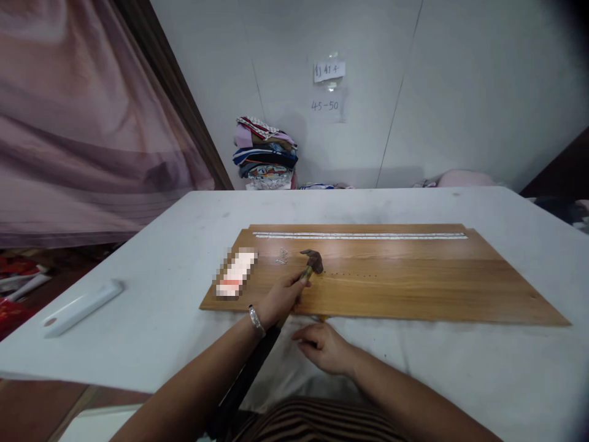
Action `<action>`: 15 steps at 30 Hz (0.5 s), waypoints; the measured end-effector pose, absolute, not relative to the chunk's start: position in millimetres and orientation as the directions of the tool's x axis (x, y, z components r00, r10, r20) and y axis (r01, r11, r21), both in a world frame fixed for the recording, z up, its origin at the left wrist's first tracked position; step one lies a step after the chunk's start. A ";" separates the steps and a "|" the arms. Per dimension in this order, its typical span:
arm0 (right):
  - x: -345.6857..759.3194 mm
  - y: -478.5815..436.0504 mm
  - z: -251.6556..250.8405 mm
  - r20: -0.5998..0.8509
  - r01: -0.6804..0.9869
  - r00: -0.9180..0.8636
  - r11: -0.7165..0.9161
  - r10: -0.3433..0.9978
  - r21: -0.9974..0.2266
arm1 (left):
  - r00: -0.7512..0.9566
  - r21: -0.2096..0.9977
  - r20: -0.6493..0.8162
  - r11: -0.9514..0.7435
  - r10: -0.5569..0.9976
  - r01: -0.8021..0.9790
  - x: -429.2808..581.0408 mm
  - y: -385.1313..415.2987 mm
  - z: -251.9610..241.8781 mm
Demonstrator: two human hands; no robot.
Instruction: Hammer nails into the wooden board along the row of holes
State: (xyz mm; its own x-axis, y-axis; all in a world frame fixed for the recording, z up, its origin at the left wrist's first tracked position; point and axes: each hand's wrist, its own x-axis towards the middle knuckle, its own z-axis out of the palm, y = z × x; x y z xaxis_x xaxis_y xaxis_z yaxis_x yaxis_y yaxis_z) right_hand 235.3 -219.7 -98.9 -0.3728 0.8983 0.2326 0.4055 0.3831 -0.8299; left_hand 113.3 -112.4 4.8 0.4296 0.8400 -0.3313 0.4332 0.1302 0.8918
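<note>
My left hand (288, 294), with a silver bracelet at the wrist, is wrapped round a claw hammer (315, 261) just below its head. The hammer's dark grip slants back under my left forearm. Its head is over a wood-grain board (414, 288), at the left end of a row of small dark dots (350, 274); whether these are nail heads or holes I cannot tell. A small group of loose nails (281, 256) lies left of the hammer head. My right hand (324, 347) is in front of the board's near edge, fingers loosely bent and apart, nothing visible in them.
The board lies on a white table (175, 245). Two pale strips (359, 236) run along its far side, and a blurred-out rectangle (237, 273) is at its left end. A white plastic piece (85, 309) lies at left. Folded clothes (265, 153) are stacked by the wall.
</note>
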 end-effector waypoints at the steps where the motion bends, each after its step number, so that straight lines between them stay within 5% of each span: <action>1: 235.2 -219.7 -98.7 0.231 0.406 -0.370 0.381 0.900 -0.831 | 0.432 0.893 -0.330 0.129 0.839 0.431 113.3 -112.4 4.8; 15: 236.0 -220.5 -96.7 0.213 0.417 -0.377 0.370 0.902 -0.830 | 0.446 0.883 -0.339 0.117 0.828 0.454 112.6 -111.6 8.0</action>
